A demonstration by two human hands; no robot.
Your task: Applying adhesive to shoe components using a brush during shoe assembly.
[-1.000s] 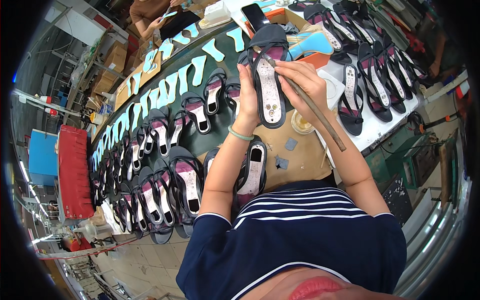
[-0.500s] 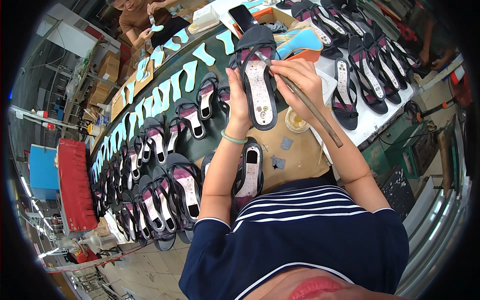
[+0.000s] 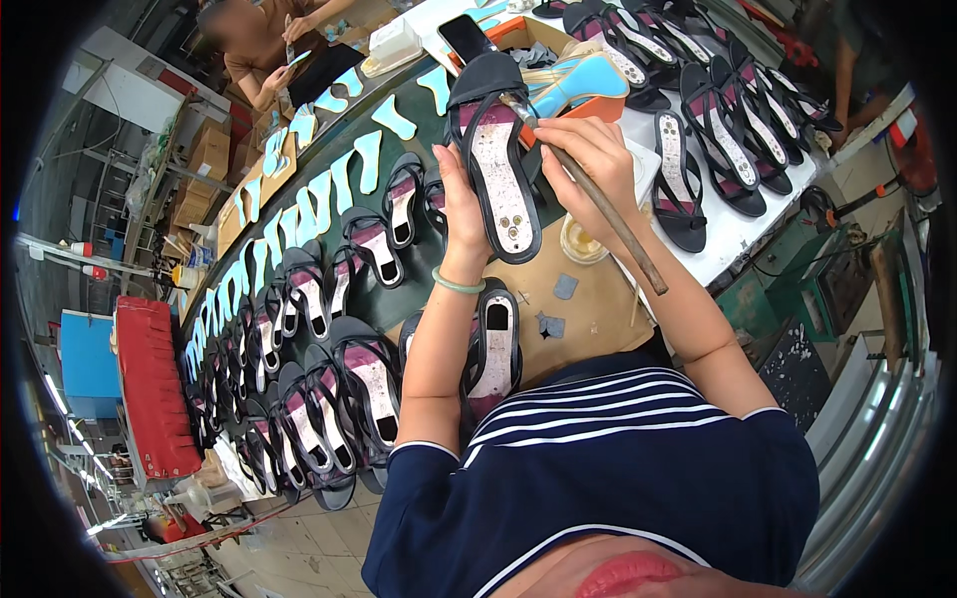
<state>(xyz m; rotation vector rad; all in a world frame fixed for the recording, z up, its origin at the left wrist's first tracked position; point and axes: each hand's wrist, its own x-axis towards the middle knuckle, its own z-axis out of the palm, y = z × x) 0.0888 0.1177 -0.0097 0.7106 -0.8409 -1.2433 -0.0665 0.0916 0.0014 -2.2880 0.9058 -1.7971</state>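
Observation:
My left hand (image 3: 462, 204) grips a black sandal (image 3: 501, 174) upright by its left edge, the toe end pointing away from me and the pale, purple-fronted sole bed facing me. Some of its fingers are hidden behind the sandal. In my right hand (image 3: 596, 164) is a brush with a long wooden handle (image 3: 626, 237), pinched near the bristle end. The bristles touch or hover at the right edge of the sandal's front, beside the strap; contact cannot be made out. Below my right wrist stands a small tub (image 3: 578, 242) of yellowish stuff.
Rows of black sandals (image 3: 367, 384) cover the left of the dark table, with light-blue insole pieces (image 3: 319, 199) behind. More sandals (image 3: 681, 179) lie on the white surface at right. A phone (image 3: 466, 38) lies beside an orange box (image 3: 598, 108). A person (image 3: 264, 60) works across the table.
The view has shifted slightly. The brush tip has moved toward the sandal's right front edge. The person across the table has lowered their hands a little.

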